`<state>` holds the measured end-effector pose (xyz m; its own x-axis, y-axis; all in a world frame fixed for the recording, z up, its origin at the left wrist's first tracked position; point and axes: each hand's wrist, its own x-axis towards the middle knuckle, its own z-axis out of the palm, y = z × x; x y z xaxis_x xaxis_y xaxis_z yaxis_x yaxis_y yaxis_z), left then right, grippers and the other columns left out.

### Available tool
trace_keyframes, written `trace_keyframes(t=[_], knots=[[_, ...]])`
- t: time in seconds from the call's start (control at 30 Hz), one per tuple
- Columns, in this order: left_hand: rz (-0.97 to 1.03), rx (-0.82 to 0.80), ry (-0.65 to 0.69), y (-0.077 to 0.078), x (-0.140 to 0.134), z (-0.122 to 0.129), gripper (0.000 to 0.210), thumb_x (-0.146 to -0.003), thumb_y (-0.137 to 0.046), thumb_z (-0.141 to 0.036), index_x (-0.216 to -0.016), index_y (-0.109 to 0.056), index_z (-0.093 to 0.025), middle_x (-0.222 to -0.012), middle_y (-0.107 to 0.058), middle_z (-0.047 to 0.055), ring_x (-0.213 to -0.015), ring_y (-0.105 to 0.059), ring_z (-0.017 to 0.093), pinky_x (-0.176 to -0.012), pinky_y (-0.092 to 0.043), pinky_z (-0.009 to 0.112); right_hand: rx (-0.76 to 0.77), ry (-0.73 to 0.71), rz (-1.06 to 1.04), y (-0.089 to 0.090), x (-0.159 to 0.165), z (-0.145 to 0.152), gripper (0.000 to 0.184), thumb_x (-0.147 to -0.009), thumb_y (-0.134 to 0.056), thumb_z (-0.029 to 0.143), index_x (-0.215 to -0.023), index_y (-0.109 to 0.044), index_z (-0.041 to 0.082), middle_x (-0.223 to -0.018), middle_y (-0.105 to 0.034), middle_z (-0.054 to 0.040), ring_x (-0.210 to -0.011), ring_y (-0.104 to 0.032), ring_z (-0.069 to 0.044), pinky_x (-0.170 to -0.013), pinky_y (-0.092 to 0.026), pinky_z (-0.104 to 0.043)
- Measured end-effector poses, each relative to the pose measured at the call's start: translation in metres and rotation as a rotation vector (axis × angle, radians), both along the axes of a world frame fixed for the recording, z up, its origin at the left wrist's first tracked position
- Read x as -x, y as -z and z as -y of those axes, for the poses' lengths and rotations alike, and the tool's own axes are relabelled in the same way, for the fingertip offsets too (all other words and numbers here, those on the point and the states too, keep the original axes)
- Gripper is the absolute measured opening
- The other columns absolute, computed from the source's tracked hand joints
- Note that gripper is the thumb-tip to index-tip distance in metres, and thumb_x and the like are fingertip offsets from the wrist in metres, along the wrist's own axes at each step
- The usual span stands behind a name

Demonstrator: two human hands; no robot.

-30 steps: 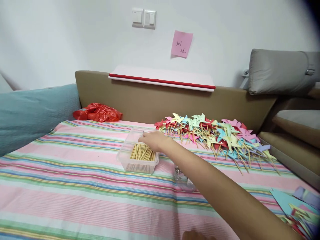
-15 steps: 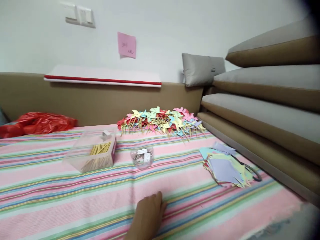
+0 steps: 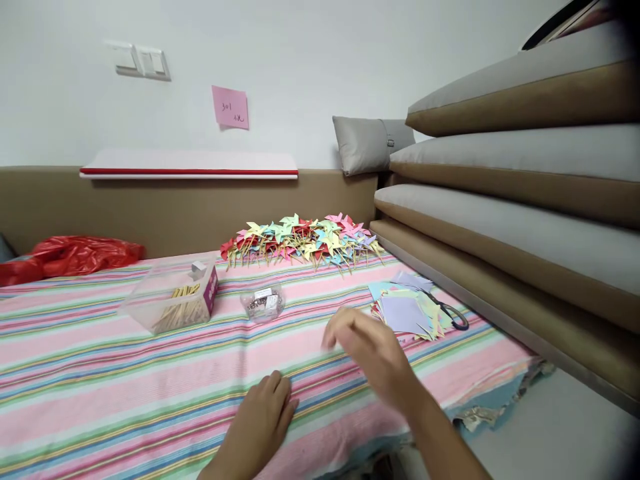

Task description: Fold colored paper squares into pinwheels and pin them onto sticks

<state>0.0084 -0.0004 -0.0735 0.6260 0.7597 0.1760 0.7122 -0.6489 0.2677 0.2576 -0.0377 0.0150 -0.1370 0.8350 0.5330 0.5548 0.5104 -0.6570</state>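
Note:
My left hand (image 3: pixel 261 421) lies palm down on the striped cloth (image 3: pixel 125 393), its fingers flat and the thumb apart. My right hand (image 3: pixel 374 348) hovers over the cloth, in front of the stack of coloured paper squares (image 3: pixel 403 315). Its fingers curve loosely downward and are slightly blurred; I see nothing held in them. A pair of scissors (image 3: pixel 456 317) with dark handles lies partly over the paper. Ahead of my left hand is a small clear bag of metal pieces (image 3: pixel 263 304). Farther left, a clear plastic box (image 3: pixel 150 293) holds thin wooden sticks (image 3: pixel 183 310).
Paper pinwheels (image 3: pixel 305 239) on sticks are heaped by the brown backrest (image 3: pixel 175 207). A red plastic bag (image 3: pixel 85 255) lies at the far left. Thick grey-brown cushions (image 3: pixel 500 200) are stacked along the right edge. A pink note (image 3: pixel 230 107) is on the wall.
My right hand has come into view from the lower right, raised above the cloth. My left hand sits lower and farther left in the picture. The camera view has shifted to the right.

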Motion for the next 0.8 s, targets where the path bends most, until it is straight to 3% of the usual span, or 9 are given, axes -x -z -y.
trace_keyframes(t=[0.07, 0.13, 0.23, 0.33, 0.47, 0.67, 0.8], knots=[[-0.012, 0.048, 0.025, -0.001, 0.0, -0.001, 0.026, -0.104, -0.04, -0.029, -0.09, -0.061, -0.022, -0.094, -0.065, 0.005, -0.085, -0.062, 0.023, -0.077, -0.048, 0.036, 0.031, 0.239, 0.058, 0.02, -0.039, -0.013, 0.024, -0.1, -0.055, 0.034, -0.115, -0.066, 0.019, -0.119, -0.068, -0.0123, -0.115, -0.063, -0.029, -0.103, -0.049, -0.055], [-0.011, 0.079, 0.029, -0.001, -0.002, -0.003, 0.029, -0.105, -0.037, -0.03, -0.091, -0.061, -0.021, -0.095, -0.064, 0.006, -0.086, -0.061, 0.024, -0.077, -0.048, 0.038, 0.069, 0.388, 0.116, 0.044, -0.083, -0.021, 0.031, -0.094, -0.06, 0.033, -0.121, -0.065, 0.019, -0.131, -0.065, -0.0177, -0.13, -0.055, -0.037, -0.112, -0.038, -0.064], [-0.011, 0.092, 0.032, 0.0, -0.003, -0.004, 0.029, -0.105, -0.035, -0.031, -0.093, -0.06, -0.022, -0.096, -0.064, 0.006, -0.087, -0.061, 0.025, -0.078, -0.048, 0.04, 0.133, 0.459, 0.193, 0.078, -0.134, -0.019, 0.059, -0.082, -0.073, 0.035, -0.136, -0.06, 0.017, -0.152, -0.051, -0.0188, -0.147, -0.037, -0.04, -0.12, -0.028, -0.063], [-0.014, 0.1, 0.034, 0.002, -0.003, -0.004, 0.028, -0.105, -0.035, -0.03, -0.093, -0.059, -0.022, -0.096, -0.063, 0.006, -0.086, -0.061, 0.025, -0.077, -0.048, 0.04, 0.199, 0.493, 0.227, 0.098, -0.157, -0.012, 0.061, -0.083, -0.071, 0.04, -0.139, -0.06, 0.018, -0.151, -0.053, -0.0175, -0.145, -0.042, -0.038, -0.119, -0.033, -0.059], [-0.018, 0.091, 0.027, 0.004, -0.003, -0.004, 0.027, -0.105, -0.035, -0.03, -0.093, -0.059, -0.022, -0.096, -0.062, 0.006, -0.086, -0.062, 0.024, -0.077, -0.048, 0.04, 0.25, 0.502, 0.22, 0.105, -0.164, -0.011, 0.05, -0.089, -0.062, 0.042, -0.133, -0.066, 0.019, -0.145, -0.059, -0.0159, -0.139, -0.052, -0.033, -0.119, -0.037, -0.053], [-0.02, 0.081, 0.037, 0.007, -0.004, -0.004, 0.028, -0.105, -0.036, -0.03, -0.093, -0.059, -0.022, -0.095, -0.062, 0.007, -0.085, -0.062, 0.026, -0.076, -0.049, 0.042, 0.308, 0.47, 0.146, 0.103, -0.174, -0.011, 0.055, -0.084, -0.068, 0.047, -0.13, -0.069, 0.018, -0.147, -0.058, -0.0142, -0.14, -0.051, -0.034, -0.119, -0.039, -0.051], [-0.009, 0.073, 0.043, 0.009, -0.003, -0.004, 0.027, -0.105, -0.036, -0.031, -0.093, -0.059, -0.022, -0.095, -0.062, 0.007, -0.085, -0.062, 0.026, -0.075, -0.048, 0.043, 0.298, 0.492, 0.064, 0.096, -0.172, -0.01, 0.05, -0.089, -0.06, 0.049, -0.125, -0.073, 0.017, -0.138, -0.065, -0.0139, -0.134, -0.057, -0.034, -0.116, -0.041, -0.053]])
